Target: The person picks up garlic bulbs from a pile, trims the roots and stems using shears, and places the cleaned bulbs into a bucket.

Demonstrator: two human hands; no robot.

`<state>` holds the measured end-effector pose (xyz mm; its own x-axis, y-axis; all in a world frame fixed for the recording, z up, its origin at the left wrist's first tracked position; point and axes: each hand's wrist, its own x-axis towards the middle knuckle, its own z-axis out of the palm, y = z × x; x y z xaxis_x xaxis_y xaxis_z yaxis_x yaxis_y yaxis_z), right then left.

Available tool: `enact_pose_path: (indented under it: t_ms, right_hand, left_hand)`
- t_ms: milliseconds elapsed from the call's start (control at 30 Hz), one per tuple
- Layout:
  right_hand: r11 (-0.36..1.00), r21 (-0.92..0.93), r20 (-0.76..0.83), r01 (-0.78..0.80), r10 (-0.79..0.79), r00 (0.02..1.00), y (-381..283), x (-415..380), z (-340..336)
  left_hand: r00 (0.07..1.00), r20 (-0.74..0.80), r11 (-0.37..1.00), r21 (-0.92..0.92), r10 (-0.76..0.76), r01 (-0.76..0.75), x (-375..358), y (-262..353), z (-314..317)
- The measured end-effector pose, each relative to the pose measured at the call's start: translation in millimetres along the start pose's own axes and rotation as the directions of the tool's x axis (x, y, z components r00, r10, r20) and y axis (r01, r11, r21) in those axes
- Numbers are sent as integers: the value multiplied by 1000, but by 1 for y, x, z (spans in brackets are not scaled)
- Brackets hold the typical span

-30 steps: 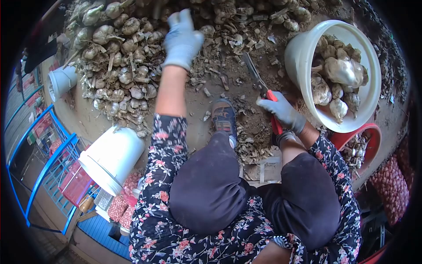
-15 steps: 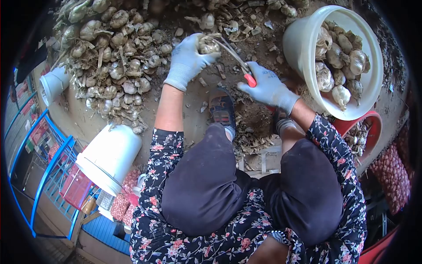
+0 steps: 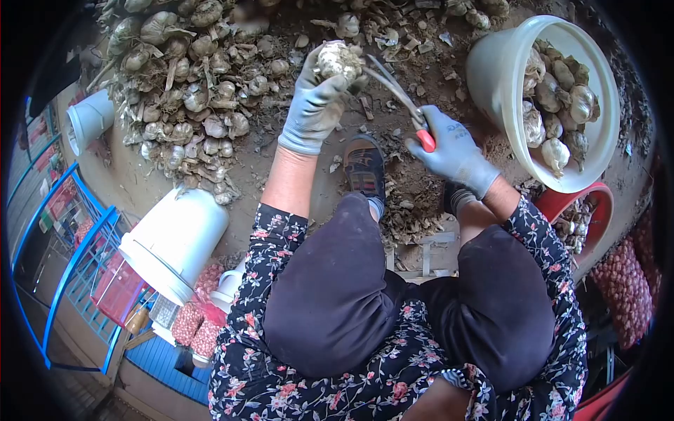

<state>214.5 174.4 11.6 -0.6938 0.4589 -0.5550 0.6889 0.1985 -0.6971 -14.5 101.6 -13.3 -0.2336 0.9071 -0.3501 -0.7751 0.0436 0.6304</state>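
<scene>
A: Where's the garlic bulb (image 3: 338, 60)?
B: Upper centre of the frame, clenched in the gloved left hand (image 3: 317, 105). It looks light and firm, with papery skin that flakes; best held round the body.
A: And the other hand?
B: The right hand (image 3: 455, 151) grips red-handled shears (image 3: 401, 99), blades apparently parted at the bulb, though the view is small.
A: Anything crowding in?
B: The garlic pile (image 3: 188, 98) at upper left, a filled white bucket (image 3: 500, 84) at upper right, trimmings (image 3: 407, 210) by the shoe (image 3: 363, 167).
</scene>
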Motion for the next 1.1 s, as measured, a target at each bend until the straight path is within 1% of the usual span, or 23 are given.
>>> enact_pose_path:
  t_ms: [33, 100, 167, 200, 233, 300, 367, 433, 467, 500, 567, 600, 633, 700, 733, 767, 833, 900, 967, 1000, 1033, 1067, 1100]
  right_hand:
    - [995, -61, -67, 76, -80, 995, -2, 1, 2]
    - [986, -128, -74, 103, -113, 991, -2, 6, 2]
    - [957, -273, -79, 99, -125, 989, -5, 8, 1]
    - [943, -323, -97, 77, -114, 989, -6, 9, 0]
    - [945, -319, -96, 74, -110, 989, -8, 8, -2]
    - [909, -418, -62, 8, -37, 997, -11, 7, -9]
    - [900, -435, -86, 20, -64, 994, -10, 5, -10]
    - [891, -453, -109, 35, -94, 990, -11, 4, -12]
    - [898, -439, -65, 21, -55, 996, -14, 4, -13]
    - [905, -426, -18, 8, -17, 1000, -15, 4, -13]
    - [907, -420, -5, -7, 6, 1000, -11, 4, -9]
    - [909, -416, 9, -16, 22, 1000, -9, 4, -7]
    - [910, -413, 13, -19, 26, 1000, -4, 5, -8]
    - [953, -304, 79, -8, 33, 996, 7, 5, -12]
    - [954, -300, 52, -8, 25, 998, 11, 4, -11]
    - [955, -298, 57, -7, 25, 998, 18, 3, -7]
    - [994, -63, -72, -89, 84, 994, 33, 8, -2]
    - [996, 23, -146, -87, 90, 985, 36, 2, 4]
    - [988, 36, -31, -153, 154, 988, 36, 5, -2]
    - [982, 51, 18, -180, 179, 984, 37, 4, 0]
    - [989, 141, -27, -35, 39, 999, 65, 7, 23]
    - [991, 128, -34, 26, -22, 999, 64, 7, 25]
    - [989, 114, -36, 90, -87, 996, 60, 5, 26]
  left_hand:
    - [1000, 4, 999, -45, 2, -1, -1, -3, -3]
    - [1000, -6, 1000, 16, -6, 6, 1, -5, -1]
    - [1000, -29, 961, 278, -3, 10, -1, -1, 7]
    - [998, -61, 867, 497, -4, 34, 0, 4, 11]
    - [998, -62, 867, 497, -9, 39, 0, 8, 20]
    - [997, -69, 687, 724, -18, 63, -1, 13, 37]
    - [997, -82, 662, 747, -1, 63, 0, 6, 41]
    - [982, -48, 216, 976, 182, 8, 2, -1, 41]
    - [966, -8, 128, 991, 260, -26, 1, -6, 42]
    - [967, -11, 129, 991, 255, -23, 1, -8, 44]
    - [950, 88, -33, 996, 300, -82, 6, -11, 49]
    - [937, 121, -39, 993, 326, -115, 6, -13, 49]
    - [940, 117, -37, 993, 321, -111, 5, -11, 48]
    - [996, 29, 291, 955, 84, -53, 10, 1, 48]
    - [989, -120, 467, 872, -89, 148, 7, 8, 58]
    - [988, -125, 466, 872, -91, 153, 5, 9, 57]
    - [972, -118, 664, 713, -202, 225, 8, 10, 57]
    - [954, -157, 694, 658, -254, 293, 9, 9, 63]
    - [961, -121, 758, 593, -250, 272, 10, 6, 82]
    - [970, 70, 805, 574, -234, 153, 8, 4, 98]
    - [944, 257, 848, 529, -207, 42, 5, 5, 118]
    - [896, 355, 932, 332, -268, 147, 1, 13, 137]
    - [901, 324, 904, 402, -287, 144, 10, 20, 134]
